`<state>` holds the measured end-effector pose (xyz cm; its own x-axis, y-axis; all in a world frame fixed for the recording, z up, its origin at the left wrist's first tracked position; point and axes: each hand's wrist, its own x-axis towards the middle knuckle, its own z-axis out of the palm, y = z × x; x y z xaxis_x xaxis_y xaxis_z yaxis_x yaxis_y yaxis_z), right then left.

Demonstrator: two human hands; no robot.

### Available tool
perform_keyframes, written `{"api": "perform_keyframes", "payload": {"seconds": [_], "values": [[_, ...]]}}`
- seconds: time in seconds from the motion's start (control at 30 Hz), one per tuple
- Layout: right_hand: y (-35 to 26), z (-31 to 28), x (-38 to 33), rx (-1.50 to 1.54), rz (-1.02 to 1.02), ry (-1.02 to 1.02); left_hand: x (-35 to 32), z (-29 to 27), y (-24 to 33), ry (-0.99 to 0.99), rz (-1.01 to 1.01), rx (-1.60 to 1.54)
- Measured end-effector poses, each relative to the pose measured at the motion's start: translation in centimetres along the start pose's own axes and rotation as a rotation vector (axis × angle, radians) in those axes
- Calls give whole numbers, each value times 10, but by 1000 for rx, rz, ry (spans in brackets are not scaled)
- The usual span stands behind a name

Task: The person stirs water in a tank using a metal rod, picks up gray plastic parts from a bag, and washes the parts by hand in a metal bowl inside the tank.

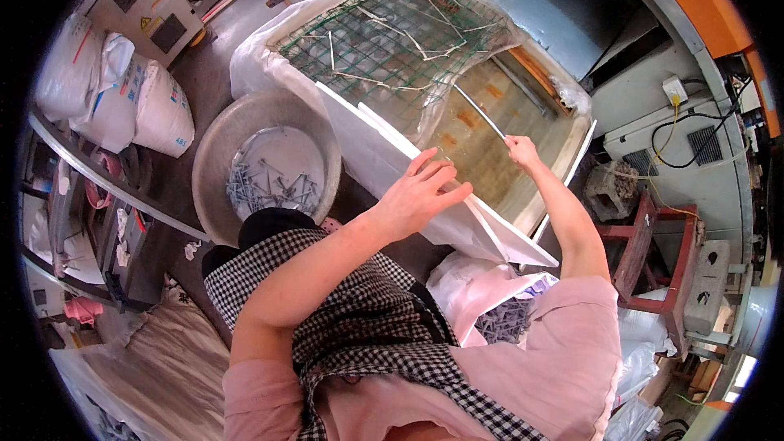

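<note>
My right hand (pixel 520 152) is closed round one end of a thin, straight, light-coloured rod (pixel 480 110). The rod slants up and left over a large water-filled tank (pixel 563 159) with white panels and a clear plastic lining. Its far end reaches the edge of a green wire mesh (pixel 384 41) covering the tank's far left part. Thin white strips (pixel 404 37) lie bent across that mesh. My left hand (pixel 418 194) hovers at the tank's near white edge, fingers apart and loosely curved, with nothing seen in it. Brownish patches (pixel 468 118) show in the water.
A wide round basin (pixel 214 143) with several grey nail-shaped pieces (pixel 273 188) stands left of the tank. Beside my right side is an open bag of grey pieces (pixel 505 322). White sacks (pixel 162 110) are at left; a red stool frame (pixel 665 253) and concrete block (pixel 611 190) at right.
</note>
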<state>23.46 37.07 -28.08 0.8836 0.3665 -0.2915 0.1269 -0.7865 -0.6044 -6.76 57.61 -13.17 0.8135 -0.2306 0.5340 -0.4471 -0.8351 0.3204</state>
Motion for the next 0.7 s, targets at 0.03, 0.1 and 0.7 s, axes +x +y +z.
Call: {"api": "perform_keyframes", "payload": {"seconds": [0.03, 0.1, 0.7], "values": [[-5, 1, -2, 19, 50, -35, 0, -1, 0, 1, -1, 1], [-14, -3, -7, 60, 155, -100, 0, -4, 2, -18, -5, 1], [39, -189, -171, -366, -94, -131, -14, -20, 9, -73, -12, -27]]}}
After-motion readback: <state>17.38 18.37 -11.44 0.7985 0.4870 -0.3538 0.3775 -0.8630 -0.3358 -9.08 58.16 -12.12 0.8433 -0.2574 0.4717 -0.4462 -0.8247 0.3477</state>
